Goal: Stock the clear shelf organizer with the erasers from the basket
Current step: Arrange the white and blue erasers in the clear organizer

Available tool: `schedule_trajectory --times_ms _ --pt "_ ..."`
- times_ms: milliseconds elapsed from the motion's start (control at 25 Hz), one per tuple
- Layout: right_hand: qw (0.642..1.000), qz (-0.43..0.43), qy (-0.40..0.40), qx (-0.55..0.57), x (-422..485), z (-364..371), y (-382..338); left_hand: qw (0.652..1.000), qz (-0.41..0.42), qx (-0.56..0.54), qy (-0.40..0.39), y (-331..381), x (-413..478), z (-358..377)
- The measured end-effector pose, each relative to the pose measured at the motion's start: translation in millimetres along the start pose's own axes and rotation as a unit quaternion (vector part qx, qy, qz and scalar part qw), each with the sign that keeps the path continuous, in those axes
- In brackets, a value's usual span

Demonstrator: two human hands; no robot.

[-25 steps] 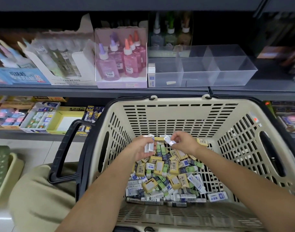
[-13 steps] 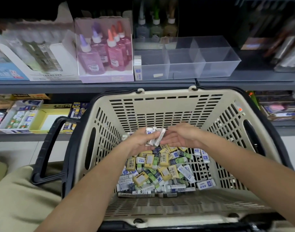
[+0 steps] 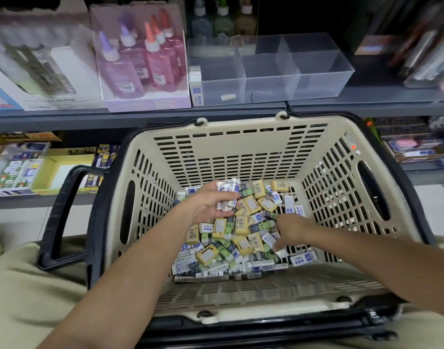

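Dozens of erasers (image 3: 241, 235) lie heaped on the basket floor: small blocks in white-and-blue, yellow and green sleeves, tumbled every which way. The beige slotted basket (image 3: 241, 129) with its black rim sits just below the shelf (image 3: 140, 117), and the near strip of its floor is bare. Up top, the clear shelf organizer (image 3: 316, 71) shows three open-topped compartments, with a white stack (image 3: 195, 84) standing at its left end, beside the glue bottles (image 3: 140, 64). Now the left hand (image 3: 206, 205) is above the pile, fingers curled round a clutch of white erasers (image 3: 229, 195). The right hand (image 3: 291, 229) is low, fingers down on the heap and blurred, so I can't tell whether it pinches one.
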State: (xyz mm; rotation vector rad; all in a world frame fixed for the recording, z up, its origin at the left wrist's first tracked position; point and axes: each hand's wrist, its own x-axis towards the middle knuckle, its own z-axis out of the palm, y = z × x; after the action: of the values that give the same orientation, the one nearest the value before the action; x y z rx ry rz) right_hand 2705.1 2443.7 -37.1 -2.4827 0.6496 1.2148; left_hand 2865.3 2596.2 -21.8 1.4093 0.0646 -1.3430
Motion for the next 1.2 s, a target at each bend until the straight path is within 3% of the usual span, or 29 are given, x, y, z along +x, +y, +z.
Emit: schedule_trajectory --times_ms 280,440,600,680,760,840,960,1200 --pt "0.996 -0.011 -0.049 0.071 8.0 10.3 -2.0 1.000 -0.011 0.021 -0.006 1.4 -2.8 0.6" --pt "0.988 -0.034 -0.078 0.129 -4.2 -19.3 -5.0 0.999 -0.019 0.020 -0.026 1.7 -4.5 -2.8" --pt "0.934 -0.155 -0.001 0.323 -29.8 -72.2 -19.1 0.997 -0.036 0.037 -0.057 1.2 -7.5 -3.0" --pt "0.913 -0.226 0.038 0.336 -39.8 -86.0 -33.1 0.993 -0.057 0.031 -0.098 1.7 -9.6 0.9" --pt "0.919 -0.264 0.088 0.280 -43.5 -92.0 -45.1 0.989 -0.059 0.007 -0.133 2.8 -10.0 4.9" --pt "0.919 -0.271 0.152 0.241 -43.6 -96.3 -51.8 0.988 -0.048 -0.017 -0.148 6.7 -12.2 5.4" --pt "0.899 -0.249 0.221 0.284 -41.6 -99.9 -54.9 0.984 -0.034 -0.078 -0.157 15.9 -19.0 2.5" --pt "0.845 -0.173 0.201 0.465 -43.5 -104.8 -56.6 0.981 0.027 -0.135 -0.136 27.5 -25.0 1.3"
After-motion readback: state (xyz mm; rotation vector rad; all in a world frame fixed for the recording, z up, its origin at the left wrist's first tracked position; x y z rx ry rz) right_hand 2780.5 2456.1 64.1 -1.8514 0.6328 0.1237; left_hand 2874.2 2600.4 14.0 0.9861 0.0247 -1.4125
